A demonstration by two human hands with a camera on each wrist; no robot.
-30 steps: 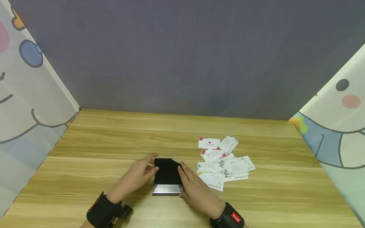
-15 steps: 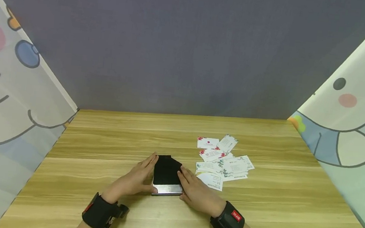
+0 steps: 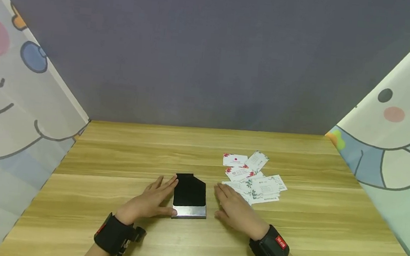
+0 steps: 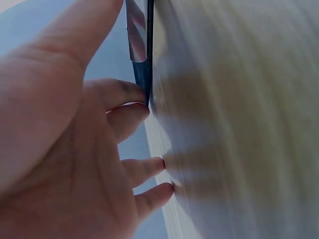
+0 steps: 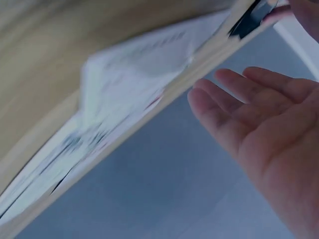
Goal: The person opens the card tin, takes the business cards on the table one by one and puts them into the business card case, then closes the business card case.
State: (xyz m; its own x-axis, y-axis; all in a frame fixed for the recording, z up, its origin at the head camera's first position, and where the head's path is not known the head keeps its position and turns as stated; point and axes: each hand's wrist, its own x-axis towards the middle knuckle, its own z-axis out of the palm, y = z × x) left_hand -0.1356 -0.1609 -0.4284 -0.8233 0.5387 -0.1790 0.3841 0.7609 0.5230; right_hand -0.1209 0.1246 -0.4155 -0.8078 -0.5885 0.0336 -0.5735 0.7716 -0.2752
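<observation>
Flat black case (image 3: 190,193) on the table (image 3: 132,150), between the two hands, its silver band (image 3: 189,212) at the 6 o'clock end, clipped corner toward 1 o'clock. Long axis runs roughly 12 to 6.

Left hand (image 3: 147,201) is nearer, touching: case lies at 3 o'clock from it, thumb at the band's left end, forefingers at the far left corner. Fingers spread, not pinching; the left wrist view has the outer two fingertips down on the table.

Right hand (image 3: 237,211) is just beside the case but apart, case at 9 o'clock from its fingertips. Fingers fairly straight, close together, thumb away, holding nothing. Right wrist view is blurred and tilted, so can't tell if those fingertips touch table or cards.

Printed cards (image 3: 263,189) in a loose overlapping spread at about 1 o'clock from the right hand, 2 o'clock from the case; the hand covers part of the nearest.

Surface: pale wood grain, flat. Room: dark grey panel (image 3: 212,54) at 12, cartoon-print panels (image 3: 393,134) at 10 and 2. Black strap on each wrist.
</observation>
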